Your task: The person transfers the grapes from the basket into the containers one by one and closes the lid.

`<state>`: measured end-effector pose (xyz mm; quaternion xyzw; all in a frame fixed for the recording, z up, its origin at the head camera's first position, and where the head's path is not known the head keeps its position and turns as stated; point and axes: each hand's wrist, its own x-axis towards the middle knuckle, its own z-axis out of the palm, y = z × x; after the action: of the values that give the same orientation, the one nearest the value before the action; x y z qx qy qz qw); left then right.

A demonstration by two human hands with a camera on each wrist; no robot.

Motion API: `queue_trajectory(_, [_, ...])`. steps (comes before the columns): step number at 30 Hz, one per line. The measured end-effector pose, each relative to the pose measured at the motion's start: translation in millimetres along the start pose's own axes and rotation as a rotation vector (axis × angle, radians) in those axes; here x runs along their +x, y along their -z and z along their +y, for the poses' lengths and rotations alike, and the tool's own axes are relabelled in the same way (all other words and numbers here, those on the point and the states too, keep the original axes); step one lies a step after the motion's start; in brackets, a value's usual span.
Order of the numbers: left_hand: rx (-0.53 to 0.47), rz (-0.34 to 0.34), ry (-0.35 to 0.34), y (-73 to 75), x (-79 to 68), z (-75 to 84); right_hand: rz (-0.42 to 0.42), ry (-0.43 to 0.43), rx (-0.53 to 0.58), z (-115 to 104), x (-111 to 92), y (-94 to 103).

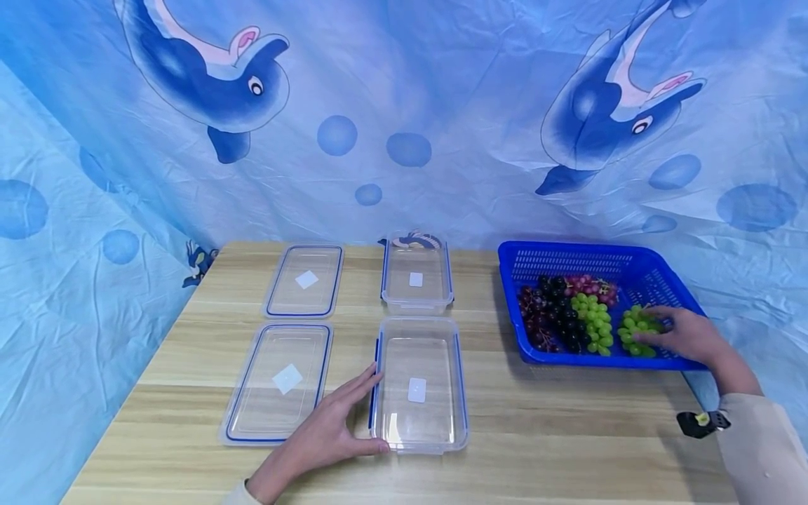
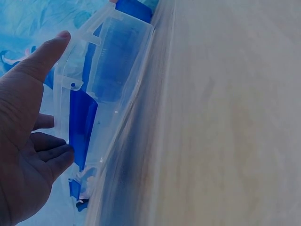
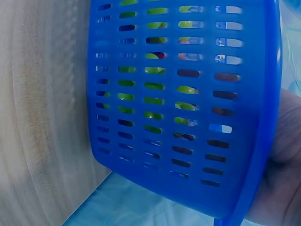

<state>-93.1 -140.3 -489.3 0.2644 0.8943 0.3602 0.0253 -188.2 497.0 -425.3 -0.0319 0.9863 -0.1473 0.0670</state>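
Observation:
My left hand (image 1: 328, 426) rests at the near clear plastic food container (image 1: 442, 421), fingers along its left edge and thumb at its near left corner. In the left wrist view that hand (image 2: 28, 127) stays spread beside the container's blue clip (image 2: 82, 125). My right hand (image 1: 688, 337) reaches into the blue basket (image 1: 669, 275) and holds a small bunch of green grapes (image 1: 636, 330) between thumb and fingers. Beside it lie another green bunch (image 1: 593, 322), black grapes (image 1: 567, 319), dark red grapes (image 1: 536, 319) and pinkish red grapes (image 1: 590, 286). The basket wall (image 3: 188, 136) hides most of the right hand in its wrist view.
A second clear container (image 1: 416, 261) stands behind the near one. Two clear lids with blue seals, a far one (image 1: 306, 298) and a near one (image 1: 271, 417), lie to the left on the wooden table (image 1: 555, 428). A blue dolphin-print cloth (image 1: 467, 196) hangs behind.

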Motion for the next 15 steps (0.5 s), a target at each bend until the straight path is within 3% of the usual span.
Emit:
queue_trajectory(8, [0.0, 0.001, -0.003, 0.7, 0.1, 0.3, -0.075, -0.067, 0.017, -4.9, -2.2, 3.6])
queue_trajectory(15, [-0.007, -0.006, 0.011, 0.8, 0.0, 1.1, -0.074, -0.083, 0.023, -2.3, 2.6, 4.0])
